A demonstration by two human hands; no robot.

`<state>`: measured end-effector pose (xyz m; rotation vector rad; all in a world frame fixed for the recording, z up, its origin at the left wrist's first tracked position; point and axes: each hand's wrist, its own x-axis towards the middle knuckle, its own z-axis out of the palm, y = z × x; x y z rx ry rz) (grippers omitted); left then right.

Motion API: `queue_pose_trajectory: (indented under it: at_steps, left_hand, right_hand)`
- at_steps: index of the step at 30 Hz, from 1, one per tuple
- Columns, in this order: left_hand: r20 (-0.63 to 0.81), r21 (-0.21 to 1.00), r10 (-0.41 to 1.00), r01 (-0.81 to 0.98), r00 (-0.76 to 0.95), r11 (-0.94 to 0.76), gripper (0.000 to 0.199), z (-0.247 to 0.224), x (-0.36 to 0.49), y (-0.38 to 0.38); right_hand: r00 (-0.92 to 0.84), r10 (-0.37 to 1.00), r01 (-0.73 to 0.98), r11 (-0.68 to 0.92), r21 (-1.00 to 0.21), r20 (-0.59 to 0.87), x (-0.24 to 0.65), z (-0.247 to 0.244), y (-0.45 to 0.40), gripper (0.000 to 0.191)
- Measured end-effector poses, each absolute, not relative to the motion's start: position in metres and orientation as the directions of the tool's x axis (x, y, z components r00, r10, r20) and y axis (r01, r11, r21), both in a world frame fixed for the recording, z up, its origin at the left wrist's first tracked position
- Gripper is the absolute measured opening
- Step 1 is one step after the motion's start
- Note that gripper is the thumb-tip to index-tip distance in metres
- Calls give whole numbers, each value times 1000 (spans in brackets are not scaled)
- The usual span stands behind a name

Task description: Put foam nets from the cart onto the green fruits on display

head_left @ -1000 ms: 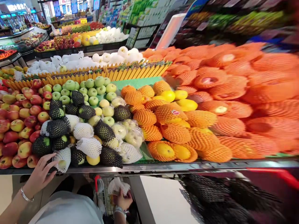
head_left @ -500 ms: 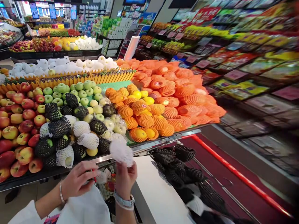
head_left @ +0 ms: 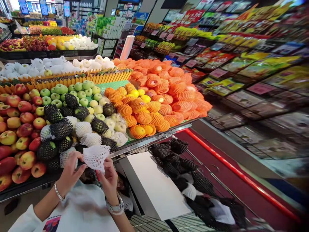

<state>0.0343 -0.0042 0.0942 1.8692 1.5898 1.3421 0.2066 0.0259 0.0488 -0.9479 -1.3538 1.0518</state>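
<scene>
A white foam net sleeve (head_left: 96, 156) is held up in front of me, its mesh spread at the top. My right hand (head_left: 109, 178) pinches its lower right edge between thumb and fingers. At the sleeve's left edge is my left hand (head_left: 71, 170), its thumb and index finger closed on it. Just beyond my hands lie pears in black (head_left: 63, 128) and white net sleeves (head_left: 91, 140), beside red apples (head_left: 27, 160) and green apples (head_left: 60, 88).
Oranges in orange nets (head_left: 142, 111) fill the stand's right side. A white board (head_left: 156, 183) and a pile of black net sleeves (head_left: 178, 158) lie right of my hands. A red rail (head_left: 231, 170) runs beyond; packaged goods (head_left: 227, 83) line the shelves.
The white sleeve has moved left and opened out. My left hand has come up to its edge, and my right hand has moved left with it. The camera view has shifted.
</scene>
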Motion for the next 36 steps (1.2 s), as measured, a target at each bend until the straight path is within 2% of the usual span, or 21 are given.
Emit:
queue_pose_trajectory:
  at_steps: [2, 4, 6, 9, 12, 16, 18, 20, 23, 27, 29, 31, 34, 36]
  left_hand:
    - [497, 733, 866, 555, -43, -394, 12, 95, 34, -7]
    - [596, 662, 802, 538, 44, -522, 9, 97, 31, -8]
    - [665, 609, 734, 470, 137, -639, 16, 98, 28, -8]
    - [666, 649, 730, 362, 156, -670, 21, 93, 26, -9]
    - [564, 753, 824, 376, 55, -540, 21, 80, 28, -10]
    - [304, 892, 947, 380, -107, -244, 20, 67, 30, -6]
    - [175, 914, 982, 382, -69, -136, 23, 65, 30, -2]
    - [79, 910, 997, 407, 0, -72, 29, 64, 30, 0]
    - [54, 902, 998, 429, -25, -38, 34, 63, 28, -3]
    - [149, 906, 987, 409, -67, -109, 24, 63, 28, -7]
    - [112, 930, 993, 358, -47, -88, 22, 64, 28, -6]
    - [10, 967, 1000, 254, -16, -5, 18, 64, 28, -2]
    - [-134, 990, 990, 48, 38, 132, 12, 66, 28, 2]
    - [-194, 981, 975, -8, 105, 196, 16, 67, 29, 2]
  right_hand:
    - [-93, 934, 73, 352, -933, 345, 206, 50, 25, 16]
    - [-158, 922, 138, 374, -917, 353, 207, 49, 23, 14]
    - [-229, 922, 145, 350, -925, 313, 207, 44, 21, 14]
    - [-249, 934, 82, 286, -955, 258, 208, 34, 15, 22]
    - [-165, 957, 17, 243, -970, 237, 209, 27, 12, 31]
    - [-205, 965, -68, 152, -986, 163, 205, 31, 17, 28]
    - [-199, 972, -142, 100, -985, 127, 201, 35, 21, 23]
    - [-209, 971, -192, 72, -979, 112, 198, 39, 25, 38]
    - [-293, 951, -192, 40, -981, 96, 197, 44, 32, 55]
    - [-457, 888, -105, 4, -994, 52, 195, 50, 40, 51]
    - [-515, 855, -52, 37, -998, 58, 193, 53, 42, 45]
    - [-531, 843, -18, 96, -995, 91, 191, 54, 42, 42]
    - [-488, 858, -2, 183, -983, 161, 194, 53, 41, 41]
    - [-469, 863, -5, 210, -978, 188, 197, 50, 41, 44]
